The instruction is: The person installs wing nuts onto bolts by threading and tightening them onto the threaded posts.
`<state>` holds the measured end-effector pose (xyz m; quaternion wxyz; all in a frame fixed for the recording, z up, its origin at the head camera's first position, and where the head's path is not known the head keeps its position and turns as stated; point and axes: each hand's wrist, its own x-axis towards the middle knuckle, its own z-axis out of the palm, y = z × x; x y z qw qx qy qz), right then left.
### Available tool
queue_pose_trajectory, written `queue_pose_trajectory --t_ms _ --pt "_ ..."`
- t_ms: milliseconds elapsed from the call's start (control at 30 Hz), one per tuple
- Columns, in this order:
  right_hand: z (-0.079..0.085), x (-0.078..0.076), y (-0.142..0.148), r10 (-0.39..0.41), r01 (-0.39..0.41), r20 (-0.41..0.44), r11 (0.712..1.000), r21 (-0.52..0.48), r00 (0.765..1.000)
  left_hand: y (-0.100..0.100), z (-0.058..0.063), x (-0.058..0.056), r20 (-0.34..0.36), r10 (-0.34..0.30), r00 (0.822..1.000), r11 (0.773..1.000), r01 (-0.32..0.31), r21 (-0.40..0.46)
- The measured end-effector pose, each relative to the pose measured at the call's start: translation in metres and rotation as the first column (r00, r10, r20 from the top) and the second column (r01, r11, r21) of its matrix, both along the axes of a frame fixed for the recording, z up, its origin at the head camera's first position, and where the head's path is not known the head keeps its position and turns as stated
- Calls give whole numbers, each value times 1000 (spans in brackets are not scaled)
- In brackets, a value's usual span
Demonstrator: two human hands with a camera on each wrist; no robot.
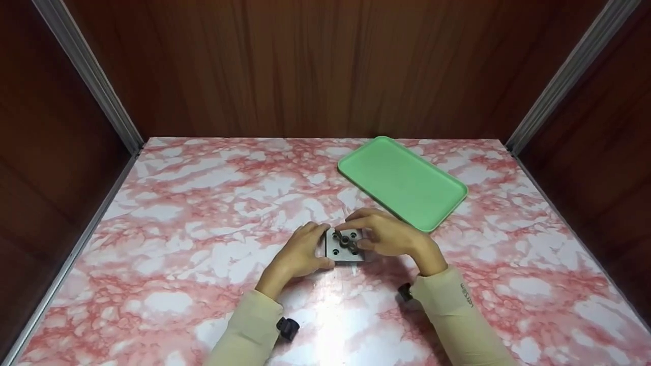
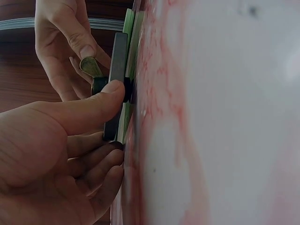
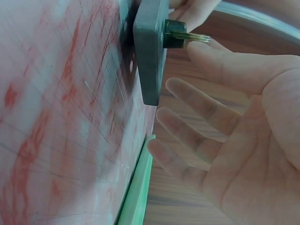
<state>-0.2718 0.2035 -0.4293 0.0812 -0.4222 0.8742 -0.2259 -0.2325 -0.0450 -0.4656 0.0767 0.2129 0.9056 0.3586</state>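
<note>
A square grey metal plate (image 1: 344,257) with holes near its corners stands close over the table. At its middle sits a dark wing nut (image 1: 345,241) on a round collar; a dark stub shows beneath the plate in the left wrist view. My left hand (image 1: 300,251) grips the plate from the left, thumb at the near edge and fingers at the far edge. From the right, my right hand (image 1: 394,237) pinches the wings of the wing nut between thumb and index finger. The other right fingers extend beside the plate in the right wrist view.
A green tray (image 1: 402,178) lies slanted on the table behind and to the right of my hands. The pink-and-white marbled table (image 1: 193,223) is bounded by dark wooden panels (image 1: 315,66) at the back and sides, with metal posts at the corners.
</note>
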Motion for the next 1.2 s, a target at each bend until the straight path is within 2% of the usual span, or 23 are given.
queue_pose_trajectory --t_ms 700,1000,1200 --pt "-1 0 0 -23 23 16 1000 7 1000 -1 2 1 17 -2 1000 1000 2 -5" --pt "0 -1 -1 -30 30 19 999 28 999 -1 1 0 5 16 1000 1000 -16 18" --pt "-1 1 0 -27 26 18 999 37 999 -1 0 1 24 15 1000 999 -16 38"
